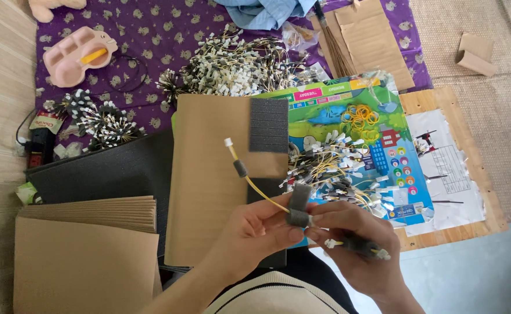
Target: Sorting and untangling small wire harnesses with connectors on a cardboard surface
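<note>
My left hand (254, 229) pinches a yellow wire (255, 187) that has a white plug at its far end and a small grey foam sleeve partway along. A grey foam strip (298, 206) is wrapped around the wire at my fingertips. My right hand (357, 244) presses on the same foam strip with thumb and finger and also holds another wire piece with foam and white plugs (357, 244) in its palm. Both hands hover over a brown cardboard sheet (209, 174) that bears a dark foam pad (269, 125).
A pile of finished wires (331, 168) lies on a colourful plastic sheet (371, 128) with yellow rubber bands (361, 118). More wire bundles (232, 67) rest on the purple cloth (151, 35). Stacked cardboard (87, 256), black foam sheets (110, 171) and a pink tray (78, 55) are at left.
</note>
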